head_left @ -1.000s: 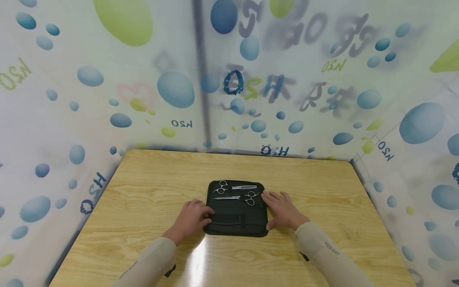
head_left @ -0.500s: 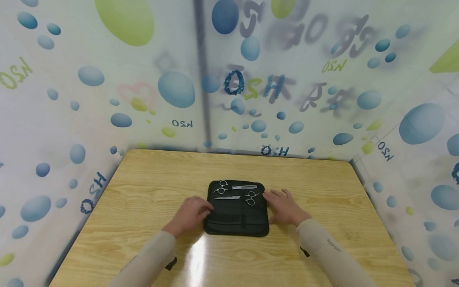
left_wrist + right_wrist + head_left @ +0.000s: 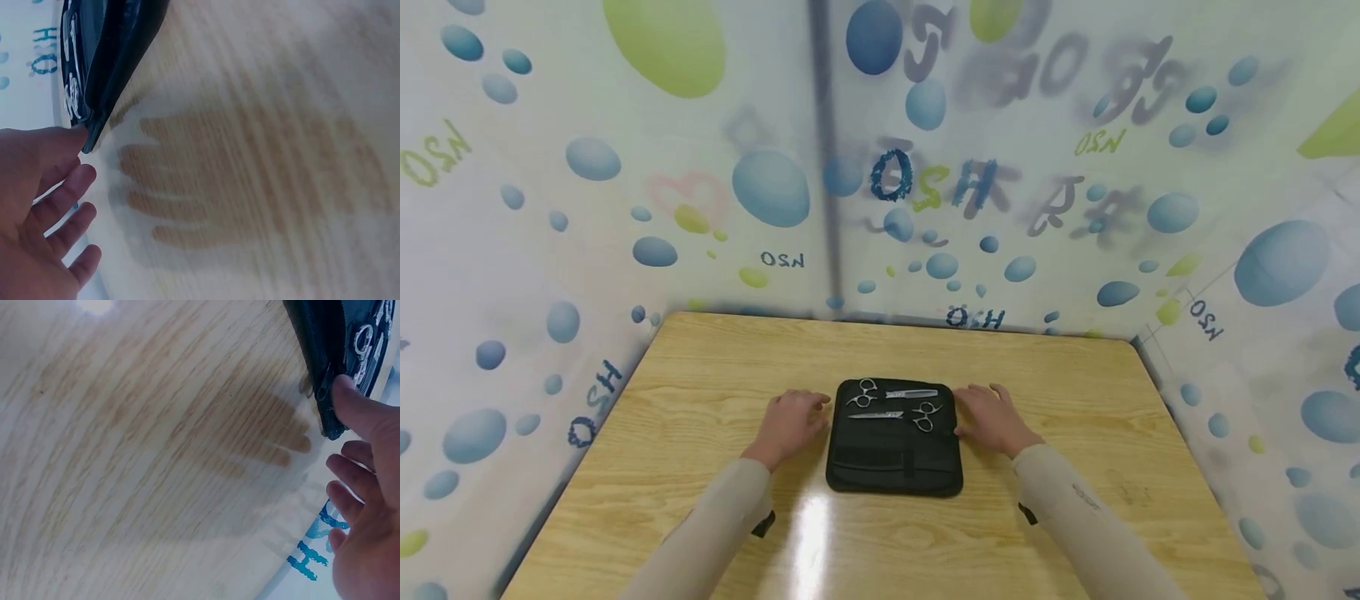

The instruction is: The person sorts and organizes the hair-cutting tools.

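A black zip case [image 3: 872,435] lies open on the table, holding two silver pairs of hairdressing scissors. The thinning scissors [image 3: 916,393] have handles to the left; the straight scissors [image 3: 877,415] have handles to the right. Black loops cross both. My left hand [image 3: 788,423] is at the case's left side, its thumb at the case edge [image 3: 128,56] in the left wrist view and its other fingers loosely bent. On the other side, my right hand [image 3: 988,419] has its thumb against the edge, beside a zip pull [image 3: 322,390], with the remaining fingers relaxed.
A wooden table [image 3: 715,358] carries the case near its middle. Patterned wall sheets [image 3: 775,283] with blue and green spots and lettering stand along the back and both sides of the table. A bright light reflection falls on the tabletop in front.
My left hand has slid from the case's lower left edge toward its upper left corner, its fingers coming off the case. My right hand has moved slightly up along the right edge.
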Motion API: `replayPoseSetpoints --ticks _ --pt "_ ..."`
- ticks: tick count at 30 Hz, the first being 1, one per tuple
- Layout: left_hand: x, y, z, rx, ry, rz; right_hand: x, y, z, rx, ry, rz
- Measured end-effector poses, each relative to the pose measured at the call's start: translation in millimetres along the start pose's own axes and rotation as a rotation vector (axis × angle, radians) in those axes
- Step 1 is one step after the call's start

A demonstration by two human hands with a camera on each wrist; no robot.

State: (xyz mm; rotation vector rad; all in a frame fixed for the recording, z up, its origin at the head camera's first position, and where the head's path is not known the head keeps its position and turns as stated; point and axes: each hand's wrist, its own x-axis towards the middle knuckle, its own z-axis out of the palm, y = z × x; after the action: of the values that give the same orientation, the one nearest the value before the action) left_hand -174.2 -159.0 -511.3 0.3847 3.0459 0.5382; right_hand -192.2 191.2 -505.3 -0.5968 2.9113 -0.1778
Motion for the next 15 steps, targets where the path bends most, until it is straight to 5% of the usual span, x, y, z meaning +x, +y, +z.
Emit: replayPoseSetpoints --ticks 15 --pt "19.4 -2.4 -1.1 -0.012 -0.117 -0.007 12.4 -1.4 -2.2 0.017 -0.040 0.018"
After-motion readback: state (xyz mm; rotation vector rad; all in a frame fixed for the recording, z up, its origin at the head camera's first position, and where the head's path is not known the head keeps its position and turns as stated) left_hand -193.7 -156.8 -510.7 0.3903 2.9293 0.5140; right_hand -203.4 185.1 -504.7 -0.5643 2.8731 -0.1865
